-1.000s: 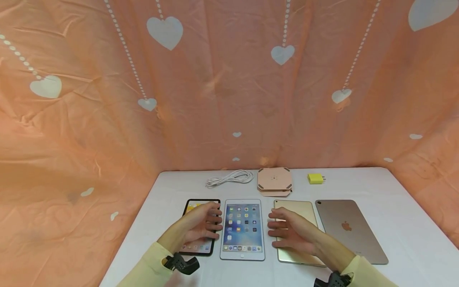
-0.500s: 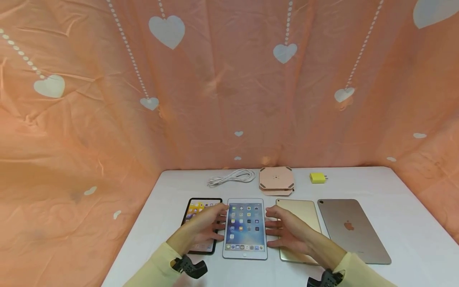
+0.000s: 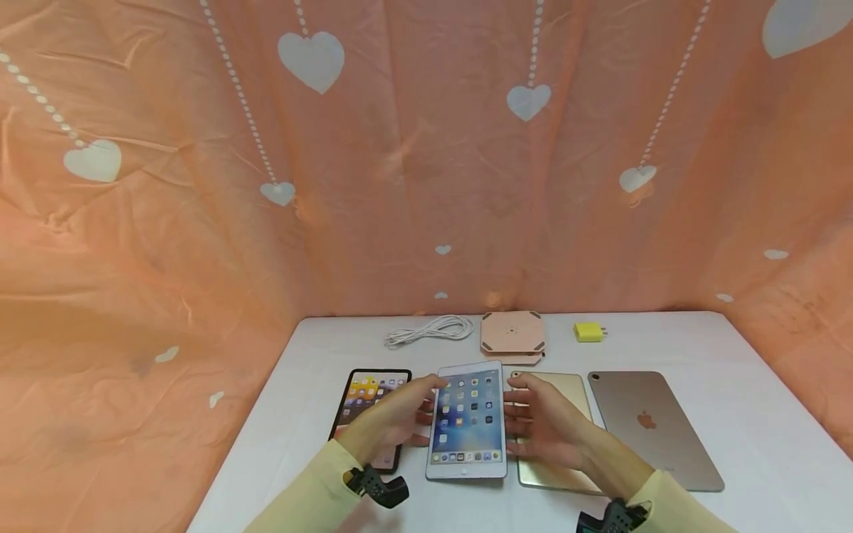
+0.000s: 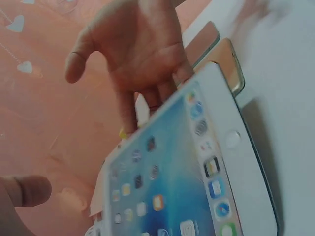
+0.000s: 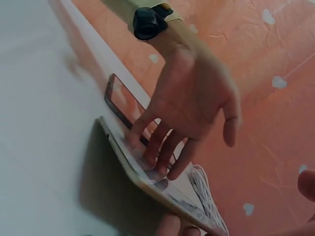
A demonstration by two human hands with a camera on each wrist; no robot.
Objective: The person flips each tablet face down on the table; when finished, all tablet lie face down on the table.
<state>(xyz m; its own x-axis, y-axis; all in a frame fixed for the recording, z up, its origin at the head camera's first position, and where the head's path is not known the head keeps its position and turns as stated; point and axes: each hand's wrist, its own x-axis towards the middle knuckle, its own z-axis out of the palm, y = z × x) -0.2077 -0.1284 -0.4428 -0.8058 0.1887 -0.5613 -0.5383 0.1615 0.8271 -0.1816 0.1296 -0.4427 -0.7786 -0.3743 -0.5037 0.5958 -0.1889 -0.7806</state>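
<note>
A white-framed tablet (image 3: 466, 422) with app icons on its lit screen is tilted and raised off the table, its shadow under the near edge. My left hand (image 3: 393, 418) is at its left edge, fingertips partly hidden by it. On the other side, my right hand (image 3: 553, 426) has its fingers at the right edge; in the right wrist view, fingertips (image 5: 170, 226) touch the underside. Both thumbs stand away from the tablet in the wrist views. Under my left hand lies a black-framed tablet (image 3: 360, 392), under my right a gold tablet (image 3: 566, 389), face down.
A grey tablet (image 3: 653, 429) lies face down at the right. Along the back of the white table (image 3: 753, 444) are a coiled white cable (image 3: 429, 331), a folded pink stand (image 3: 512, 333) and a yellow charger plug (image 3: 588, 332). An orange curtain (image 3: 413, 185) hangs behind.
Both hands have come to the sides of the white-framed tablet. It has risen off the table, tilted and shifted slightly right.
</note>
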